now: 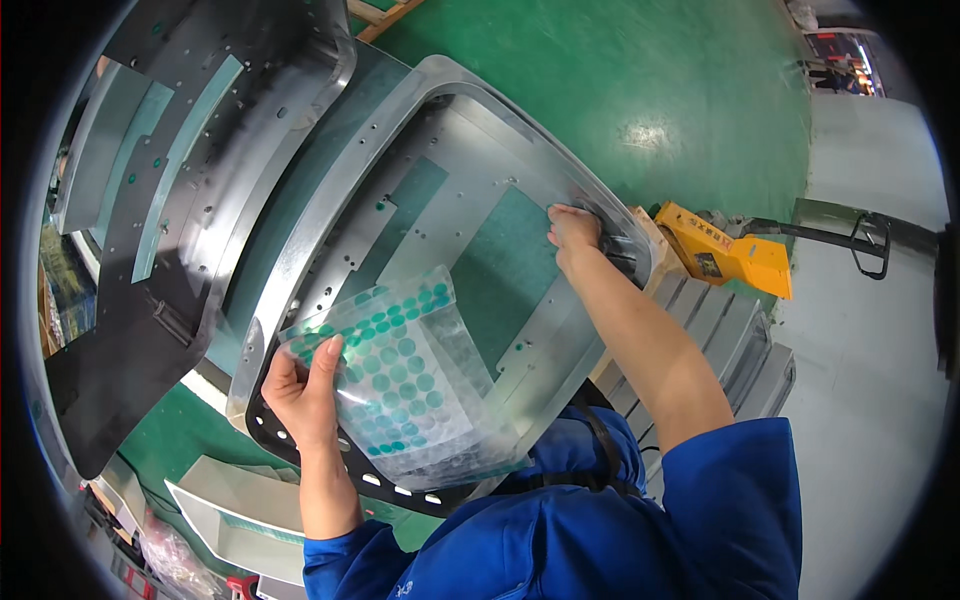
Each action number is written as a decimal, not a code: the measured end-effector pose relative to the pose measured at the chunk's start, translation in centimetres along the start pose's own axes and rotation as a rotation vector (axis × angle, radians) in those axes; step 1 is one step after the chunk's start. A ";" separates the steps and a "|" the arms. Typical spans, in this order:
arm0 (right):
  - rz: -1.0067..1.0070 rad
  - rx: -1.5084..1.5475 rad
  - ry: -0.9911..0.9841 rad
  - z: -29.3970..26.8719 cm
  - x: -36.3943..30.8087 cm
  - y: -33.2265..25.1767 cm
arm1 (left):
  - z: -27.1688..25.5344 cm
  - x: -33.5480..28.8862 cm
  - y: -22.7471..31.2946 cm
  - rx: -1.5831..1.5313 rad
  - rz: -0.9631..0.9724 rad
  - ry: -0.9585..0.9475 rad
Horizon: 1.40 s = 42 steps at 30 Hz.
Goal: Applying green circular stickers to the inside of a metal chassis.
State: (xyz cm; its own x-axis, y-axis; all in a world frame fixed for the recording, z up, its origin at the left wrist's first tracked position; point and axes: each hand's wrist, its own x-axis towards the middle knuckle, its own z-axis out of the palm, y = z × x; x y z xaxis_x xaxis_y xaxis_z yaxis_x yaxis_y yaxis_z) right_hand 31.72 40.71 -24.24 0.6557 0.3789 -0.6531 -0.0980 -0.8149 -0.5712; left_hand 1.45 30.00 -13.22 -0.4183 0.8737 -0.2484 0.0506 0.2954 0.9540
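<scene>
My left hand [303, 395] pinches the edge of a clear sheet of round green stickers [403, 372], thumb on top. The sheet hangs over the near part of a large silver metal housing [312, 205], which has an open, rimmed interior with rectangular cutouts and small holes. My right hand [577, 230] is at the inner right wall of this housing, its fingers curled together. Whatever may be between those fingertips is too small or hidden to make out. Some stickers near the sheet's lower edge appear to be gone, leaving pale circles.
Another large metal housing [190, 200] stands close on the left. At the right are stacked grey metal parts [690, 315] and a yellow pallet jack [725, 252] with a black handle. A white open-sided box [245, 510] sits low at the left, above green floor [600, 90].
</scene>
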 end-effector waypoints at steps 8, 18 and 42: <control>-0.072 -0.036 0.021 0.0 1.5 1.3 | 0.3 0.0 0.0 -0.023 0.001 -0.019; -0.124 -0.027 0.044 0.4 1.6 1.7 | 0.3 0.1 0.0 -0.004 -0.005 -0.007; -0.539 -0.632 0.247 1.7 -3.1 2.7 | 0.2 0.4 -0.6 0.003 -0.037 0.004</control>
State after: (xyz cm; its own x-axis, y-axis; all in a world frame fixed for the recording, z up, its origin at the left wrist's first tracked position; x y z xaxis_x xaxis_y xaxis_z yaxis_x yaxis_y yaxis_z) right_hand 28.10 38.06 -24.60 0.6440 0.7374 -0.2037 0.6595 -0.6701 -0.3406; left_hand 1.44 30.21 -13.92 -0.4232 0.8606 -0.2832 0.0372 0.3288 0.9437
